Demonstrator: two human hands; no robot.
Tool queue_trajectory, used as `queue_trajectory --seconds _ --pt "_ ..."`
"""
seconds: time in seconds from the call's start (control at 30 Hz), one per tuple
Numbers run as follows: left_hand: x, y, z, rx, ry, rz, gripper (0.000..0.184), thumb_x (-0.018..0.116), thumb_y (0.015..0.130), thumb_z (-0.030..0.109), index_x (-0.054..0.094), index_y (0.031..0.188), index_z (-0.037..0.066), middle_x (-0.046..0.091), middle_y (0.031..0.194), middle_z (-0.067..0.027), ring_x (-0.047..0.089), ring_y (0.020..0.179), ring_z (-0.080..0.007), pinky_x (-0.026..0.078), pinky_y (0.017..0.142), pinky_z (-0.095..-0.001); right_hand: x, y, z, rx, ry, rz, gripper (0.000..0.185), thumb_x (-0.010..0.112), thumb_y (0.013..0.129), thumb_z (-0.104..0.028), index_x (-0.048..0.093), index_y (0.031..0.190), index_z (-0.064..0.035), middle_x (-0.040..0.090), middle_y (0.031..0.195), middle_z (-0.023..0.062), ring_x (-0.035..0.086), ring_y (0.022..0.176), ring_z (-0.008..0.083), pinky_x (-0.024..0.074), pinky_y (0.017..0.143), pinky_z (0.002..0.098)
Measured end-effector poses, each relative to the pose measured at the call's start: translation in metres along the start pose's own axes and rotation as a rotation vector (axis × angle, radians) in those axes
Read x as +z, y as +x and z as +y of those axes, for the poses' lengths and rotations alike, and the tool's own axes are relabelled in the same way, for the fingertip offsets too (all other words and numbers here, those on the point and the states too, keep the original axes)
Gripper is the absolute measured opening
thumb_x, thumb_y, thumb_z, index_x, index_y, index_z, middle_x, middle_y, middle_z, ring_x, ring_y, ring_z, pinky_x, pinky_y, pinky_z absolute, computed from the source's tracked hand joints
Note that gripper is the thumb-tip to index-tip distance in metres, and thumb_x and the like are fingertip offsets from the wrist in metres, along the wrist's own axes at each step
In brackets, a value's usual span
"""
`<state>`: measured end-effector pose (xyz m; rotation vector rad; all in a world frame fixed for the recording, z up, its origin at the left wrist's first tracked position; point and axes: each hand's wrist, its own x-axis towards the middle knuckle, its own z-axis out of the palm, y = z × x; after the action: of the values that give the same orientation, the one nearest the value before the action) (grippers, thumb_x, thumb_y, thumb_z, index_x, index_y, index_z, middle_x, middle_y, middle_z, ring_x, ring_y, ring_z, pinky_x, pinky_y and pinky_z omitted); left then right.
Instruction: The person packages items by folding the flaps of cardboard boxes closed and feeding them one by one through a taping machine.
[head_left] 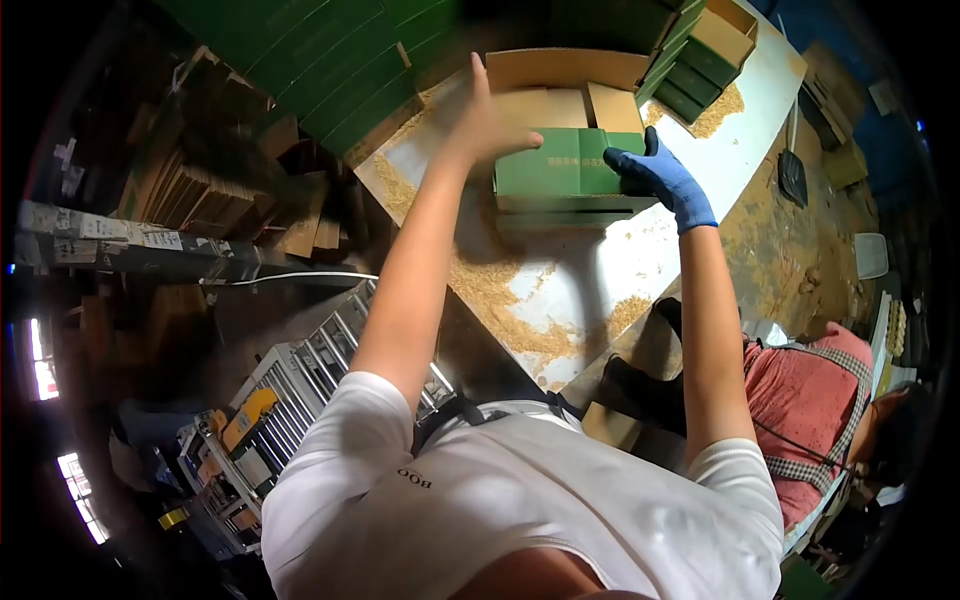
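Note:
A green cardboard box [545,172] with pale printed lettering on its front is on the table before me, its brown inner flaps [540,108] standing up behind the green face. My right hand [665,178], in a blue glove with dark fingertips, is on the right end of this box. Its fingers lie over the green face and the thumb is raised at the edge. At the box's left end, my bare left hand [490,125] is open and a little blurred, with fingers pointing away and the thumb tip close to the top edge. Whether the thumb touches it I cannot tell.
Wood shavings lie over the white table [640,258]. Stacked green boxes [330,70] form a wall behind, and more green boxes [705,75] stand at the back right. A metal roller conveyor [300,385] is at lower left. A person in a red top [810,410] is at right.

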<state>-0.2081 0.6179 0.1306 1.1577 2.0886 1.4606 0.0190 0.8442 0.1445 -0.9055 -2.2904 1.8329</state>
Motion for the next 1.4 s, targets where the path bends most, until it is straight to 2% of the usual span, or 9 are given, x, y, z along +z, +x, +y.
queue_trajectory --seconds 0.2,0.4,0.43,0.6,0.77,0.9,0.97,1.17,1.4 --pt "0.002 -0.004 -0.006 -0.042 0.031 0.063 0.142 0.098 0.053 0.029 0.004 0.158 0.007 0.033 0.156 -0.0224 0.031 0.147 -0.0334 0.028 0.121 -0.0447 0.018 -0.014 0.002 -0.169 -0.026 0.228 0.123 0.094 0.063 -0.044 0.027 0.153 0.0072 0.051 0.145 0.0237 0.054 0.13 0.0286 0.0451 0.107 0.0351" --pt "0.005 -0.032 0.038 0.411 0.411 0.221 0.113 0.09 0.066 0.041 0.028 0.156 0.01 0.036 0.156 -0.018 0.03 0.146 -0.0403 0.027 0.12 -0.0498 -0.013 -0.009 -0.012 -0.527 -0.594 0.197 0.053 0.09 0.066 -0.037 0.067 0.101 -0.0042 0.044 0.151 0.0259 0.036 0.144 0.0432 0.0409 0.11 0.0456" --pt "0.003 -0.041 0.058 0.53 0.521 0.196 0.07 0.085 0.073 0.043 0.063 0.132 0.012 0.063 0.129 -0.0162 0.054 0.125 -0.0393 0.045 0.104 -0.0463 -0.016 -0.013 -0.024 -0.627 -0.618 0.205 0.051 0.091 0.065 -0.036 0.065 0.094 -0.0026 0.047 0.149 0.0244 0.043 0.138 0.0423 0.0436 0.106 0.0451" --pt "0.003 -0.058 0.102 0.046 0.743 -0.185 0.044 0.069 0.084 0.054 0.076 0.088 0.011 0.071 0.083 -0.0102 0.067 0.084 -0.0304 0.052 0.074 -0.0417 -0.003 -0.052 -0.037 -0.625 -0.617 0.297 0.052 0.094 0.061 -0.032 0.058 0.078 0.0013 0.062 0.133 0.0198 0.066 0.102 0.0325 0.0529 0.087 0.04" --pt "0.005 -0.033 0.073 0.036 0.792 -0.196 0.052 0.07 0.084 0.057 0.074 0.106 0.01 0.071 0.105 -0.0154 0.063 0.104 -0.0331 0.05 0.088 -0.0441 -0.008 -0.01 -0.021 -0.512 -0.54 0.209 0.066 0.089 0.069 -0.035 0.064 0.117 0.0034 0.065 0.11 0.0143 0.067 0.098 0.0264 0.0539 0.085 0.0345" --pt "0.042 -0.032 0.005 0.089 1.022 0.081 0.094 0.064 0.091 0.052 0.018 0.161 0.009 0.019 0.161 -0.0261 0.02 0.145 -0.0487 0.014 0.118 -0.0617 -0.003 0.038 0.034 -0.224 -0.384 0.106 0.127 0.082 0.069 -0.061 0.014 0.161 -0.005 0.011 0.166 0.0262 0.008 0.155 0.0373 0.0177 0.125 0.0425" --pt "0.043 -0.029 0.006 0.209 0.891 0.25 0.103 0.068 0.086 0.054 0.014 0.161 0.009 0.011 0.162 -0.0309 0.013 0.148 -0.0502 0.01 0.119 -0.0621 -0.002 0.032 0.034 -0.133 -0.278 0.095 0.125 0.088 0.075 -0.043 0.007 0.161 -0.0014 0.045 0.149 0.0211 0.054 0.116 0.0258 0.0464 0.097 0.0351" --pt "0.011 0.016 0.049 0.309 1.014 0.294 0.15 0.091 0.051 0.059 0.004 0.162 0.009 0.013 0.163 -0.03 0.008 0.152 -0.0467 0.008 0.121 -0.0614 0.008 0.01 0.011 -0.01 -0.058 0.094 0.131 0.09 0.072 -0.043 0.004 0.161 -0.001 0.063 0.118 0.0148 0.056 0.073 0.0136 0.0498 0.063 0.0298" --pt "0.051 -0.035 0.023 0.218 0.768 0.143 0.045 0.074 0.085 0.047 0.075 0.108 0.008 0.071 0.114 -0.0171 0.059 0.124 -0.0357 0.037 0.115 -0.045 0.005 0.028 0.037 -0.033 -0.067 0.204 0.129 0.091 0.063 -0.047 0.021 0.156 0.0072 0.063 0.125 0.02 0.064 0.099 0.0214 0.0534 0.087 0.0321"
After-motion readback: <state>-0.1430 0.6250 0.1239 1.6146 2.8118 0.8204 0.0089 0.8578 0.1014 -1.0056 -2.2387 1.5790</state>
